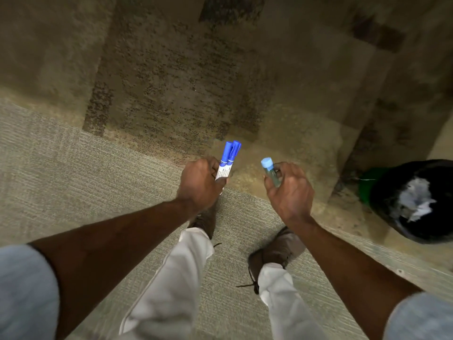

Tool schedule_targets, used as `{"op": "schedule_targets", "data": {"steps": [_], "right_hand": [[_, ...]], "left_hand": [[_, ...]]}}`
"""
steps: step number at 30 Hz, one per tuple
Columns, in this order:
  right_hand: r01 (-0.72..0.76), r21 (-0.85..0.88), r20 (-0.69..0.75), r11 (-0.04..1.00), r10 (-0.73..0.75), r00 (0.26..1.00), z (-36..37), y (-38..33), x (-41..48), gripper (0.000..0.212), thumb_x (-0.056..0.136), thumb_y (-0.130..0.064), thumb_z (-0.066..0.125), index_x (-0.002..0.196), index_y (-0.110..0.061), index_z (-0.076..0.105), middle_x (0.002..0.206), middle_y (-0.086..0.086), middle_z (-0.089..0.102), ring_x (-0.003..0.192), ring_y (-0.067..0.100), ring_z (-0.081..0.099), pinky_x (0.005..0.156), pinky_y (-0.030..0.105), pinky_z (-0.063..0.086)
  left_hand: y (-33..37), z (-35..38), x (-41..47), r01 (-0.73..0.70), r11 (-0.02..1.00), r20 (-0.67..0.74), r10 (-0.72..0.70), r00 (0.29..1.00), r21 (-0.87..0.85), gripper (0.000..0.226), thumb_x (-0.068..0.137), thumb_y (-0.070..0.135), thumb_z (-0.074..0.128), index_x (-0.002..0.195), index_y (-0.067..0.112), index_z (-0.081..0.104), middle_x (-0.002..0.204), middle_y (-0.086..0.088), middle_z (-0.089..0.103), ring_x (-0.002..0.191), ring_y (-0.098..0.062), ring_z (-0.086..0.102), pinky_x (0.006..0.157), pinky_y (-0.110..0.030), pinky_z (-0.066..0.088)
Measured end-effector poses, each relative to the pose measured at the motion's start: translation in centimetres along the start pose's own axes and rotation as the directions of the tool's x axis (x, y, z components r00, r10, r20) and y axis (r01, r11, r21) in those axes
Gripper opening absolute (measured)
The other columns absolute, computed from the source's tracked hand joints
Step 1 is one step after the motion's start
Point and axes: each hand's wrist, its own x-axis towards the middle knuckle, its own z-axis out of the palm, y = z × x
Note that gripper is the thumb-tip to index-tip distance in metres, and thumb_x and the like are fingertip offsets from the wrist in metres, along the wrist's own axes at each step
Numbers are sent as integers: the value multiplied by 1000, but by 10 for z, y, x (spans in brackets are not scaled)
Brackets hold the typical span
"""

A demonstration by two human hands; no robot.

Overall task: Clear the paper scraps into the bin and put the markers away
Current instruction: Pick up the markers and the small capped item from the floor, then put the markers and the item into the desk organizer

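Note:
My left hand [199, 184] grips two white markers with dark blue caps [228, 157], caps pointing up and away from me. My right hand [290, 192] holds a third marker [269, 171] with a light blue cap and a greenish barrel, pinched between thumb and fingers. Both hands hang in front of me over the carpet, about a hand's width apart. At the right edge stands a green bin [365, 185] with a black liner, and crumpled white paper scraps [416, 200] lie inside it.
I stand on patterned carpet [171, 82], tan and brown ahead, grey-green under my brown shoes [274, 253]. The bin sits on the floor to my right, partly cut off by the frame edge.

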Motion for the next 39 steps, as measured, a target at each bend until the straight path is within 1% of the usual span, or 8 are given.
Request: {"op": "schedule_targets", "data": {"steps": [4,9,14,18,26,31,34,39], "right_hand": [[-55,45,-56,997,57,997,-50,12,-31,25,85,-32,81,104,-19,71,97,0,73,94,27,70,72,35,56],[-148,111,-80,983,157,984,-113,19,-74,27,83,-33,85,103,-21,71,91,-2,73,84,23,71,68,32,54],[-194,184,-100,964,215,971,-178,16,-111,30,80,-33,89,102,-21,72,90,-4,72,78,20,71,66,30,54],[-201,210,-133,957,232,963,-235,4,-132,33,79,-37,90,102,-24,71,90,-8,72,75,13,68,65,20,46],[-232,283,-230,931,300,926,-353,-26,-147,34,77,-36,93,101,-21,74,83,-8,71,67,13,66,61,25,50],[-227,326,-244,918,314,917,-419,-33,-151,34,84,-43,87,105,-20,74,84,-7,72,68,15,67,62,36,58],[-194,333,-285,923,294,912,-459,-37,-153,34,84,-42,86,106,-19,74,84,-7,71,68,14,65,62,31,54],[-153,311,-344,938,262,902,-517,-37,-164,34,84,-43,87,106,-20,74,79,-14,62,67,8,59,61,26,47]], "left_hand": [[46,-7,-35,-35,999,40,36,999,-35,24,77,31,88,89,15,75,81,1,80,73,-20,75,74,-38,61],[98,-25,-76,-103,995,66,102,993,11,24,79,34,87,91,18,76,82,2,80,76,-23,75,89,-43,59],[144,-56,-112,-118,993,94,116,989,12,23,81,32,86,94,16,75,83,1,81,78,-22,77,91,-43,58],[181,-91,-140,-129,992,106,128,986,6,21,81,30,86,94,18,74,81,3,80,79,-19,77,83,-38,60],[262,-157,-192,-180,984,114,179,977,3,19,78,32,86,88,22,74,76,8,78,75,-18,75,77,-42,61],[309,-184,-228,-235,972,129,231,964,22,20,78,42,79,92,29,72,77,13,76,74,-10,74,75,-40,62],[338,-199,-254,-295,955,88,294,952,-1,16,77,37,80,82,27,69,70,12,74,66,-5,70,69,-39,60],[384,-221,-292,-349,937,19,349,937,17,29,77,34,85,73,17,62,67,4,71,65,-18,68,65,-40,53]]}}
